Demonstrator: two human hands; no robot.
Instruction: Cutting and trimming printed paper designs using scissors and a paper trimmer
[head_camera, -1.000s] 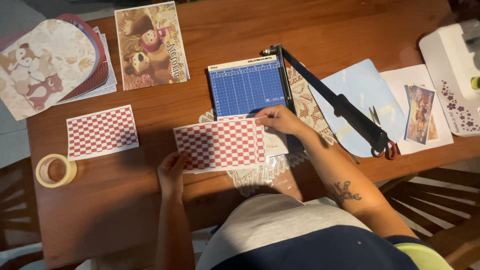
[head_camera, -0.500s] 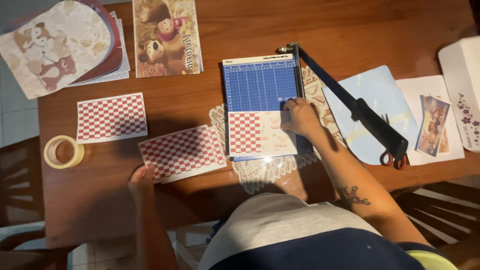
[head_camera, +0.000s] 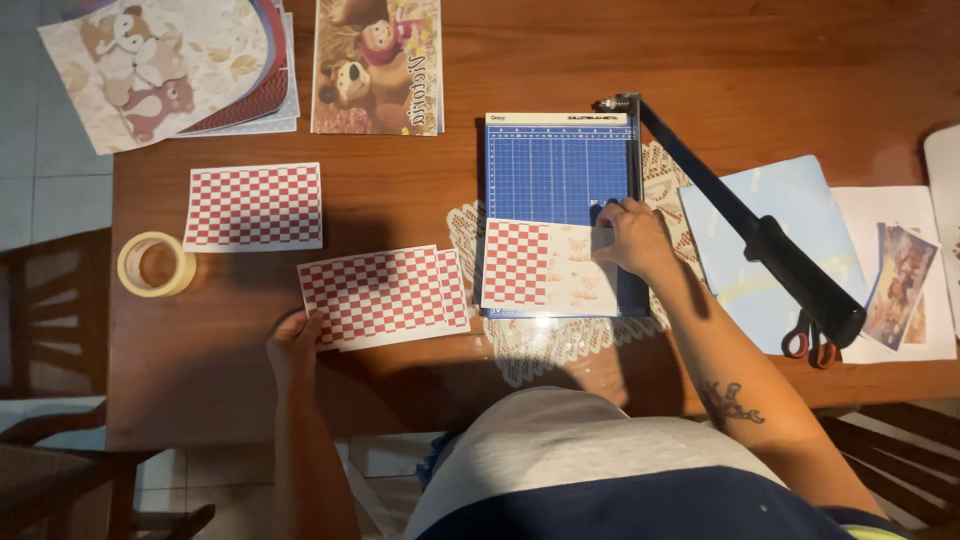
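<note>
Moved: we have slid the checked stack (head_camera: 385, 296) left, off the trimmer (head_camera: 560, 210).
Left hand (head_camera: 295, 345): flat, fingertips on the stack's corner.
Right hand (head_camera: 632, 238): pressing a half-checked sheet (head_camera: 545, 265) onto the trimmer.
Blade arm (head_camera: 745, 225): raised.

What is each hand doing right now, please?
Left hand: open, resting on the checkered sheets.
Right hand: open, pressing paper on the cutter.

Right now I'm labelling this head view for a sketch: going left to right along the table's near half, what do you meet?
Roll of tape → left hand → stack of red-checked sheets → blue paper trimmer → right hand → red-handled scissors → photo prints.
</note>
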